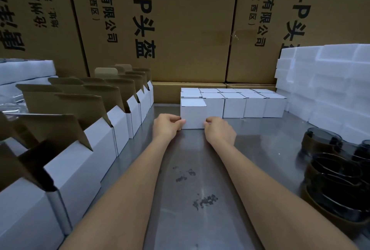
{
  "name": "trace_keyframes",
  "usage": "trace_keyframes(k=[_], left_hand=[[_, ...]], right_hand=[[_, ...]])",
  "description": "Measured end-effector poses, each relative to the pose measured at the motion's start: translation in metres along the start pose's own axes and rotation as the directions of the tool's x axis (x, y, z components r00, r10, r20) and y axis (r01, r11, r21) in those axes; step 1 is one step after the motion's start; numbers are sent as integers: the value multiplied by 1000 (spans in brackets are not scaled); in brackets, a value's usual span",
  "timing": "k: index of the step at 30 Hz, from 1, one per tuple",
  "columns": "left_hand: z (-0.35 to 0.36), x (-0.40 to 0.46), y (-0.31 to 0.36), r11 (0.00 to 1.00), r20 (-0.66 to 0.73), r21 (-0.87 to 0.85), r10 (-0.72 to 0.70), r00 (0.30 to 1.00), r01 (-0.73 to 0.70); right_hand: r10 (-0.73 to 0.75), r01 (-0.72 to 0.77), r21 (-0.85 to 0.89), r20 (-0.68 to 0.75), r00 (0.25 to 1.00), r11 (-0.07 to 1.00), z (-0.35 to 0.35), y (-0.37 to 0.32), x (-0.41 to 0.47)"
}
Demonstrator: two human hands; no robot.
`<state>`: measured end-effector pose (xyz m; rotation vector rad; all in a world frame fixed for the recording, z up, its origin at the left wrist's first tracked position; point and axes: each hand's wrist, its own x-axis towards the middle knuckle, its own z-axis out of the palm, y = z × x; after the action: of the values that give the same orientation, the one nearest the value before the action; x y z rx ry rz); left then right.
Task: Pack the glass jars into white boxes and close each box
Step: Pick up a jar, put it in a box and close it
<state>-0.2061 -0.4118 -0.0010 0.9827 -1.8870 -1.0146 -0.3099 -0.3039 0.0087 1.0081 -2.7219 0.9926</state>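
My left hand [168,124] and right hand [217,127] pinch the low near corners of the closed white box [193,114], far centre of the table [190,169] beside the packed row [240,102]. With glass presumably inside I judge it weighty and fragile, its thin card walls yielding; I'd grip low at the corners

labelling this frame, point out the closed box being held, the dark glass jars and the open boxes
closed box [193,114]: head view, front face
dark glass jars [336,171]: head view, rim of a jar at right
open boxes [96,145]: head view, white side wall, left row
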Motion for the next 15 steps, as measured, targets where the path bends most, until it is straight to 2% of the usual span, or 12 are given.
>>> trace_keyframes(k=[15], left_hand=[[4,7,-1,988,50,156,-17,999,9]], right_hand=[[-19,19,-100,-1,1000,995,8,1,12]])
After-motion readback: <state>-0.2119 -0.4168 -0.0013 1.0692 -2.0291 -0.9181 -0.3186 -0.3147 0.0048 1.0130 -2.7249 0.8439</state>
